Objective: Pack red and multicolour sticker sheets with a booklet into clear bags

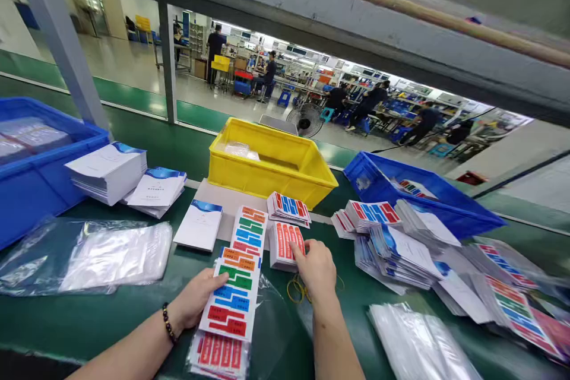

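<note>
My left hand (200,297) grips a label sheet (231,294) printed with orange, green, blue and red strips, thumb on top. Under its lower end lie bagged red label sheets (218,353). Just beyond it, a stack of similar multicoloured label sheets (249,228) lies on the bench. My right hand (318,267) is at the right edge of a stack of red label sheets (285,240), thumb and fingers closed on the top sheet's edge. Behind that stack is a pile of red-and-blue label sheets (288,208). Yellow rubber bands (296,290) lie beside my right wrist. A white booklet stack (199,225) stands to the left.
A yellow bin (271,172) stands at the back, between blue bins at left (40,184) and right (418,196). Clear plastic bags (116,255) lie left, more bags (418,338) right. Booklet piles (396,255) crowd the right side. A metal beam (312,6) crosses overhead; people work beyond.
</note>
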Tool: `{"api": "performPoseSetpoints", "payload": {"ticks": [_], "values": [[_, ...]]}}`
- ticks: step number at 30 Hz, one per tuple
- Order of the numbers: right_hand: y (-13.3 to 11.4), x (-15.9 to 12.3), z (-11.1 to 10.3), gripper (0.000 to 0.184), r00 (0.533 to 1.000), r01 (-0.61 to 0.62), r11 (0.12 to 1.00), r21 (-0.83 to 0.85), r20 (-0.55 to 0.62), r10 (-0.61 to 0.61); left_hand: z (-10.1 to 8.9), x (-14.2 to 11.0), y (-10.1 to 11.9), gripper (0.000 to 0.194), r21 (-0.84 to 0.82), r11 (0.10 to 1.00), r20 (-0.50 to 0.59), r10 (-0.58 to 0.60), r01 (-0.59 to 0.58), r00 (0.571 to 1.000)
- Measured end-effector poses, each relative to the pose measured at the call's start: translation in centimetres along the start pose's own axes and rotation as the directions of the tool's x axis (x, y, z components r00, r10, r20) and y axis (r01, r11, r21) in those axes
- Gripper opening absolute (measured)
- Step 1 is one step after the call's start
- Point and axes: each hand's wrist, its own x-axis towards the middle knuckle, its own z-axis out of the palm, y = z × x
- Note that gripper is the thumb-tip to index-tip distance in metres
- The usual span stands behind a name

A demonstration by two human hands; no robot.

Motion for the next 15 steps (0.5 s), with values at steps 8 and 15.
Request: {"api": "performPoseSetpoints", "payload": {"ticks": [8,15], "values": [[0.45,-0.52,-0.68,0.028,0.994,-0.091,0.987,0.134,-0.041,0.098,-0.03,0.37,0.26,0.036,-0.042,0.999,-0.103,0.022,-0.027,0.994],[0.42,-0.26,-0.58,0.036,0.998,-0.017,0.998,-0.067,0.065,0.022,-0.09,0.40,0.11,0.032,-0.059,0.998,-0.111,0.030,-0.036,0.993]]}}
